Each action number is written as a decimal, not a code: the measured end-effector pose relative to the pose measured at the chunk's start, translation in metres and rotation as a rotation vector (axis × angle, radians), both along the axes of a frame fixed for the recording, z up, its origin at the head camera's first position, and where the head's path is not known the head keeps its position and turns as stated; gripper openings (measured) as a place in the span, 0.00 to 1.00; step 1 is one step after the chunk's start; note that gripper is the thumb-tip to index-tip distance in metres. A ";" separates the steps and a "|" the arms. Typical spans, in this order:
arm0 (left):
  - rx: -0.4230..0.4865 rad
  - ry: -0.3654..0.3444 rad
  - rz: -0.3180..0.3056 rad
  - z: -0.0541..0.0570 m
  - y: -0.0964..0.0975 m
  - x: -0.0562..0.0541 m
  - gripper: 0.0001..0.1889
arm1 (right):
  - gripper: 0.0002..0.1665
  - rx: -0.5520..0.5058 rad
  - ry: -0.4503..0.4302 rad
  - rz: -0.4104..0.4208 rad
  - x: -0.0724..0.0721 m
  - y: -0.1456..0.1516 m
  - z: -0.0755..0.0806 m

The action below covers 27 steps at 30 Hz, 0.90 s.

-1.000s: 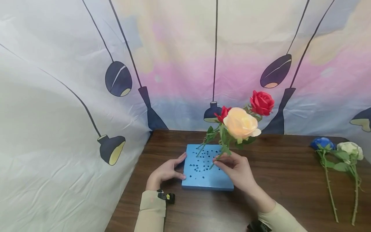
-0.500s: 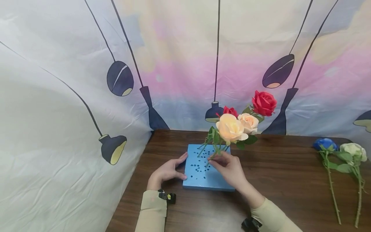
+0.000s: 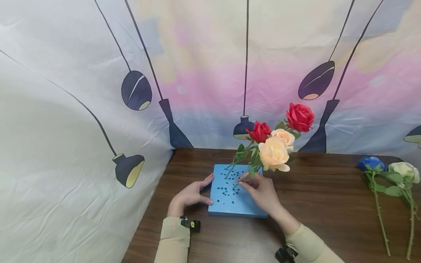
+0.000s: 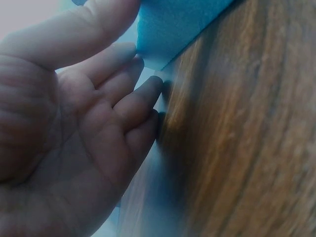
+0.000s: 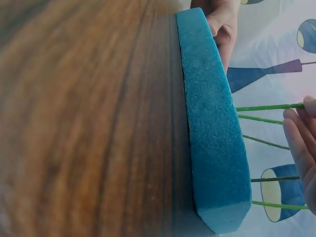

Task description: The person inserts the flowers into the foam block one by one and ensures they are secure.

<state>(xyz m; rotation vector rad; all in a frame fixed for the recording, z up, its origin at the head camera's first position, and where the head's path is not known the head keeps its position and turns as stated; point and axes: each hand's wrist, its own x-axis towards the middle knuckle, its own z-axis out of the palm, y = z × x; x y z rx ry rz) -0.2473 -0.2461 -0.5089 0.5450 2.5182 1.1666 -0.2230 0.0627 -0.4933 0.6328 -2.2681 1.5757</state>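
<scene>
A blue foam block [image 3: 236,205] dotted with holes lies on the table. My left hand [image 3: 190,193] spreads thumb and fingers against the block's left edge. In the left wrist view, its fingers [image 4: 138,103] look relaxed beside the block's side. My right hand [image 3: 263,193] pinches the green stem of a large peach rose [image 3: 273,153], with the stem's lower end at the block's holed top. In the right wrist view, the pinched stem [image 5: 269,107] reaches the top face. Behind it, a smaller peach rose [image 3: 284,137] and two red roses [image 3: 300,117] lean right over the block.
To the right, a blue rose [image 3: 371,163] and a white rose [image 3: 404,171] lie with long stems on the brown wooden table [image 3: 329,204]. A curtain [image 3: 204,73] printed with lamps hangs behind the table and along its left side.
My right hand has shifted left with the peach rose. The bloom dipped left, then swung back right and lower, uncovering the smaller peach rose. My left hand keeps its place at the block.
</scene>
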 end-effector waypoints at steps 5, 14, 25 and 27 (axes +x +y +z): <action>0.010 0.003 -0.004 -0.001 0.000 0.000 0.54 | 0.09 0.007 -0.027 0.005 0.001 0.001 0.001; 0.011 0.004 -0.004 -0.001 0.000 -0.002 0.54 | 0.09 0.024 -0.032 0.007 0.000 0.002 0.001; 0.000 0.008 -0.005 0.000 0.000 -0.002 0.54 | 0.09 0.038 -0.056 -0.004 0.001 0.001 0.003; -0.001 0.006 -0.003 -0.001 0.000 -0.001 0.54 | 0.09 0.041 -0.064 -0.004 0.001 0.000 0.003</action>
